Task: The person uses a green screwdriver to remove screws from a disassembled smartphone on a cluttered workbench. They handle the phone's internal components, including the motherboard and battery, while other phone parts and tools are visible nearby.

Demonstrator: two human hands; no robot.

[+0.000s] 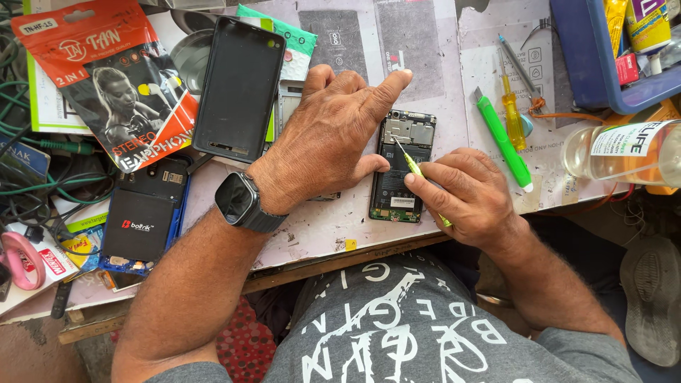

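Cluttered workbench surrounds us: our left hand, spread, presses the opened phone; our right hand pinches a small screwdriver; a bottle is cut off.

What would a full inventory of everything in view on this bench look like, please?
opened phone: one, black and green inside, bench centre, under both hands
small screwdriver: one, yellow-green handle, in the right hand, tip on the phone
phone back cover: one, black, upper left of centre
earphone packet: one, red, upper left
battery pack: one, black, left edge
green tool: one, green with white tip, right of the phone
yellow screwdriver: one, beside the green tool
blue tray: one, top right
clear bottle: one, lying at the right edge
cables: several, green and black, far left
wristwatch: one, black, left wrist
left hand: pressing on the phone
right hand: gripping the small screwdriver
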